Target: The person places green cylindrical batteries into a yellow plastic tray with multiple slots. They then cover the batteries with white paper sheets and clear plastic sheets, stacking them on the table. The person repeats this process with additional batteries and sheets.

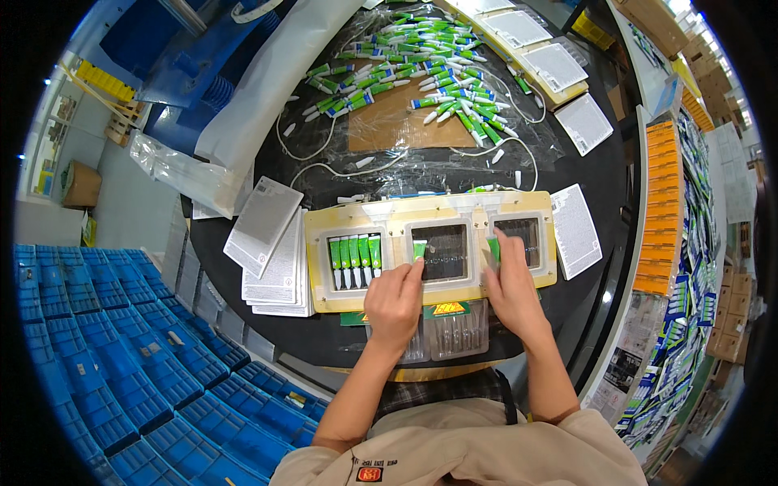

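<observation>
A cream-yellow frame (356, 219) with three windows lies before me on the round black table. Its left window holds a row of several small green tubes (354, 249), white caps toward me. My left hand (394, 306) is closed on a green tube (420, 248) at the left side of the middle window. At the left edge of the right window, my right hand (516, 290) pinches another green tube (493, 245). The fingers partly hide both tubes. Dark, clear-plastic-lined hollows show in the rest of these two windows.
A heap of green tubes (438, 61) lies beyond on cardboard (393, 125), with a white cord around. White printed cards (263, 223) flank the frame, also at right (577, 231). Clear blister trays (459, 334) sit at the near edge. Blue bins (121, 356) stand left, orange boxes (658, 211) right.
</observation>
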`<state>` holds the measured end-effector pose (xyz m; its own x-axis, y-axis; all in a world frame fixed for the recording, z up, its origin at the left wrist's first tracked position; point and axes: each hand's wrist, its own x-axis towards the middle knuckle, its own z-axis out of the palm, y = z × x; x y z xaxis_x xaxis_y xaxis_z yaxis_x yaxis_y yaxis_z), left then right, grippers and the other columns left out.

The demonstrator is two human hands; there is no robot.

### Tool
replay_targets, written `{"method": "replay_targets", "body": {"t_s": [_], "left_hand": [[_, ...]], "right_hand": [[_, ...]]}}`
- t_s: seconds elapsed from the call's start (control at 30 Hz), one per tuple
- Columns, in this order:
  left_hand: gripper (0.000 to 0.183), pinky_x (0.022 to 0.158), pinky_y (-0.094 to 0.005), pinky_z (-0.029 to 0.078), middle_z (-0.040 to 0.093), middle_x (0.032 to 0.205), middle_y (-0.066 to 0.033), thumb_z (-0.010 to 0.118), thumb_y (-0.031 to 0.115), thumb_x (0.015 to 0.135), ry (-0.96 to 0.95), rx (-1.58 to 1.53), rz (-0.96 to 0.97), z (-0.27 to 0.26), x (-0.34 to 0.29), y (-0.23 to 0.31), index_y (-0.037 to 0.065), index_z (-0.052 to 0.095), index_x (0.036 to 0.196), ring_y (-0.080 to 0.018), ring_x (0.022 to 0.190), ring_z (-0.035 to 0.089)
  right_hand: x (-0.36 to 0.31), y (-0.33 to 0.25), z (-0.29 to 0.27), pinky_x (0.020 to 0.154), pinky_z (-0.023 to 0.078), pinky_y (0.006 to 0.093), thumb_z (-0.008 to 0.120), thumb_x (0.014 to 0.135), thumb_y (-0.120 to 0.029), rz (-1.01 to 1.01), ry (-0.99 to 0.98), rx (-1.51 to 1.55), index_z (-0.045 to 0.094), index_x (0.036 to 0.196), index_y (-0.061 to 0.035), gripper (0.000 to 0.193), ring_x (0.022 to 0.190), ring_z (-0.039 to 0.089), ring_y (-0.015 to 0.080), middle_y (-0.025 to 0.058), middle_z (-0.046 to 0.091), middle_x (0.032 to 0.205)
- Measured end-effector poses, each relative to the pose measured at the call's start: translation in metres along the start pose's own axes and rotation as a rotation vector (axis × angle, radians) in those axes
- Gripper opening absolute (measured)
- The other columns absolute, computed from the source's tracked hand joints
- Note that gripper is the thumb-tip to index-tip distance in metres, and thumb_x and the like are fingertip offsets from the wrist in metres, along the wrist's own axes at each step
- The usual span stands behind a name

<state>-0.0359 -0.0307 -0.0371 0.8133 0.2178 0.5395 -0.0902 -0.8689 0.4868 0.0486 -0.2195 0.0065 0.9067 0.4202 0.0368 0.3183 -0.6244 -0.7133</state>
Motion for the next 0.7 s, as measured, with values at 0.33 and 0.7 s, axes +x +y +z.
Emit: {"method": "replay_targets", "body": {"t_s": [0.33,0.7], "left_hand": [[0.053,0.114,-0.0500,0.035,0.056,0.146,-0.0112,0.070,0.027,0.087,-0.414,0.135,0.059,-0.009,-0.009,-0.008,0.010,0.063,0.136,-0.0318,0.134,0.051],[0.053,0.121,-0.0569,0.027,0.054,0.149,-0.0075,0.068,0.030,0.091,-0.489,0.181,0.052,-0.007,-0.012,-0.007,0.005,0.061,0.138,-0.0288,0.142,0.045]], "right_hand": [[-0.010,-0.010,0.028,0.072,0.057,0.0383,0.071,0.091,-0.002,-0.114,0.193,0.104,0.067,0.118,0.0041,0.028,0.085,0.072,0.0332,0.0212,0.072,0.096],[0.005,-0.003,0.071,0.062,0.053,0.0380,0.078,0.083,-0.004,-0.258,0.297,-0.042,0.072,0.099,0.0022,0.019,0.073,0.065,0.0291,0.0120,0.066,0.082]]}}
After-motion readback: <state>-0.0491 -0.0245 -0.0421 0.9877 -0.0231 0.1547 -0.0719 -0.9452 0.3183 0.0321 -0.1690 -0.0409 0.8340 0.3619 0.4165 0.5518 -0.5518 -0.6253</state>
